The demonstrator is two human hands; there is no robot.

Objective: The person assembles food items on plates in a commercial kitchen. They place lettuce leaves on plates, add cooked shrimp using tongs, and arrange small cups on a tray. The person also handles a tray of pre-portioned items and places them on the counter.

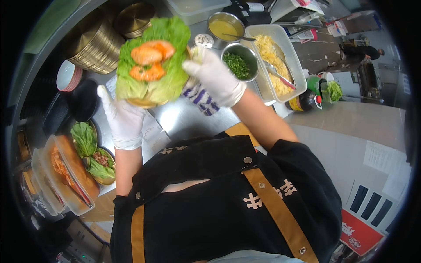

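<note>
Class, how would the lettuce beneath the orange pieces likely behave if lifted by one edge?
The lettuce would probably flop, since its leaves look thin and ruffled. The orange pieces resting on it might slide off, as their surfaces look glossy.

I'm at a steel worktop (177, 118), white glare mid-surface. On my left a metal edge (51, 46) runs up, bent by the lens; pale green surface (48, 19) past it. On my right: smooth grey surface (337, 118), then a pale panel (337, 162) with paper sheets (379, 158), three dark slanted strips (374, 205), red sign (362, 232) underneath. Upper right is dimmer, dark grey-brown area (322, 57), floor or not, can't tell. Lower left, small green light (83, 257) on a dark appliance.
</note>
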